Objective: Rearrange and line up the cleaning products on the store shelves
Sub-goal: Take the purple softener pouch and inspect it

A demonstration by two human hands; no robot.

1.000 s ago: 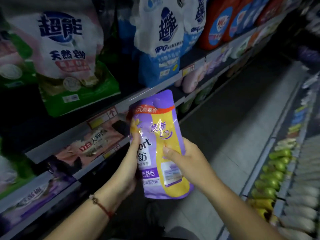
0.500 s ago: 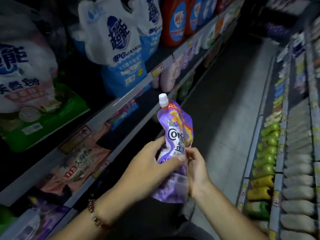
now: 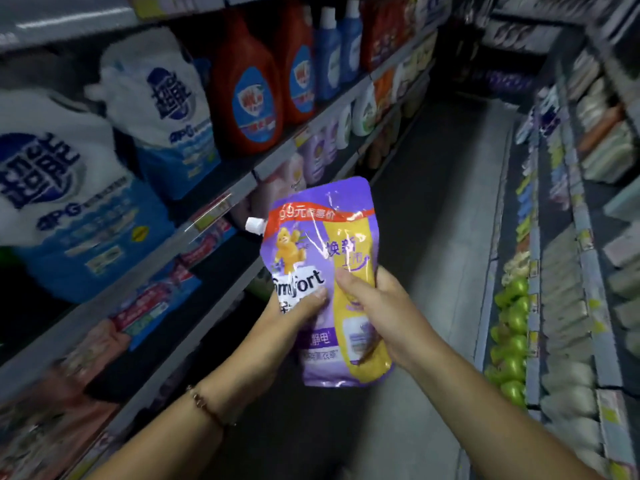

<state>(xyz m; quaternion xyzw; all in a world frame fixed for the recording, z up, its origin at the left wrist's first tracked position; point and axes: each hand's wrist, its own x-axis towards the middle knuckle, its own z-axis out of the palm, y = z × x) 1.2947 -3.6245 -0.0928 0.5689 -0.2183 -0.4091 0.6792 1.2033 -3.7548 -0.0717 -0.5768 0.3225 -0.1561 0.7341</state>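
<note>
From my head camera, I have a purple and yellow softener pouch [image 3: 330, 282] in both hands, upright in the aisle, front label toward me and its white spout [image 3: 254, 225] poking out at the upper left. My left hand [image 3: 294, 317] grips the pouch from the left side, thumb pressed across the label near the middle, the other fingers hidden behind it. My right hand [image 3: 377, 317] grips the right edge, thumb on the front over the yellow panel, fingers curled round the back. The pouch is off the shelves, just right of the shelf edge [image 3: 214, 216], touching nothing but my hands.

On the left, the upper shelf carries big white and blue detergent bags [image 3: 162, 109] nearer me and red jugs [image 3: 247, 95] and blue bottles [image 3: 332, 60] farther along; these stand roughly in a row, though blur keeps me from judging how neatly. The lower shelf near me holds flat pink and red packs [image 3: 149, 306], which look loosely laid. Farther along sit pale purple pouches [image 3: 317, 157], which may be where mine belongs; I cannot tell for certain.

So I judge the job is midway at best: this pouch is not yet placed, and the lower left shelf looks like it needs straightening. The right-hand shelves, with green bottles [image 3: 512, 323], look orderly from here.
</note>
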